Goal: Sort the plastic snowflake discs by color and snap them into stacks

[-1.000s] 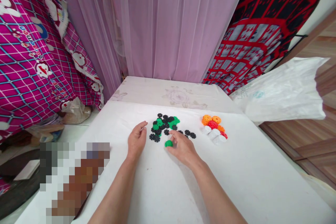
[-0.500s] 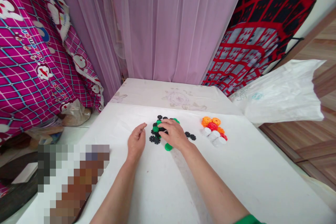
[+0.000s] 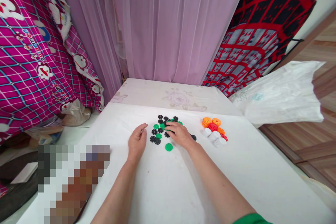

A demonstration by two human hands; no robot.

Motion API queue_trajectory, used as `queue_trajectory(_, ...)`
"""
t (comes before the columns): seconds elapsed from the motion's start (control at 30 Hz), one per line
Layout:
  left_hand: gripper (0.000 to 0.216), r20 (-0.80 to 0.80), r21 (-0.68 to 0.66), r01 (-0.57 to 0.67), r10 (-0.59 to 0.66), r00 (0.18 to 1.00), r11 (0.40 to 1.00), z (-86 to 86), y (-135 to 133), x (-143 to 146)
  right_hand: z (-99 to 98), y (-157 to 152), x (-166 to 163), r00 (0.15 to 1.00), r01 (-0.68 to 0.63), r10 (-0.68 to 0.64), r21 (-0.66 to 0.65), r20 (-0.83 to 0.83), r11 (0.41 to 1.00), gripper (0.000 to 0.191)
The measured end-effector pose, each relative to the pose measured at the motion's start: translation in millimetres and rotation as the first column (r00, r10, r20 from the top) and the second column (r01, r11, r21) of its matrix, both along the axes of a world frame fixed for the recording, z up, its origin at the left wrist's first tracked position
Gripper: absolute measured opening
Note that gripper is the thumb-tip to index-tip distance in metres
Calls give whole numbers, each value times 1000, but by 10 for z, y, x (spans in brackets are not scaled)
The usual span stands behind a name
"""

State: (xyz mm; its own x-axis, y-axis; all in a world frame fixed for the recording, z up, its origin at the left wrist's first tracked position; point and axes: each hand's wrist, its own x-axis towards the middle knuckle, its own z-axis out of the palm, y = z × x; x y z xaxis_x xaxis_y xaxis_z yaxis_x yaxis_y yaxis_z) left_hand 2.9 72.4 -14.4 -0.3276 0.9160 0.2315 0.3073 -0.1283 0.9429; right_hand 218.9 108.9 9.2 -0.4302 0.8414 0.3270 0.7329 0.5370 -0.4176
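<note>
Several black notched plastic discs (image 3: 154, 132) and green discs (image 3: 159, 135) lie loosely spread in the middle of the white-covered table (image 3: 160, 189). My right hand (image 3: 180, 134) is over the right part of this group, fingers bent and apart, touching or just above the discs. It hides some of them. A single green disc (image 3: 169, 147) lies nearer to me. My left hand (image 3: 137, 141) rests on its side left of the group, fingers loosely curved and thumb apart, with no disc visible in it.
Orange discs (image 3: 207, 122), red discs (image 3: 213, 127) and white discs (image 3: 214, 135) form a separate cluster to the right. A black disc (image 3: 193, 137) lies between. A white plastic bag (image 3: 286, 92) hangs at the table's right edge. A pixelated patch (image 3: 76, 185) covers the left side.
My right hand has shifted right across the pile, and the black and green discs are more spread out. My left hand has hardly moved.
</note>
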Motion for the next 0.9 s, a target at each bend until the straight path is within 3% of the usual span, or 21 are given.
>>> queue_trajectory(0.2, 29, -1, 3, -5, 5, 1000, 1000, 44, -20, 3, -108, -252, 161, 987, 126, -117, 83, -114, 989, 23)
queue_trajectory(0.4, 28, 5, 12, -1, 1, 1000, 1000, 43, -16, 1, 8, -349, 264, 921, 376, -351, 147, -169, 915, 21)
queue_trajectory(0.53, 29, -4, 9, 5, -5, 1000, 1000, 28, -5, -6, 40, -375, 156, 925, 379, -371, 109, -87, 919, 14)
queue_trajectory(0.7, 29, 3, 13, 6, -6, 1000, 1000, 32, -8, -4, -14, -427, 80, 921, 383, -387, 96, 35, 919, 21)
queue_trajectory(0.9, 29, -5, 4, 4, -4, 1000, 1000, 45, -20, -3, -94, -418, 143, 916, 388, -385, 3, -117, 922, 26)
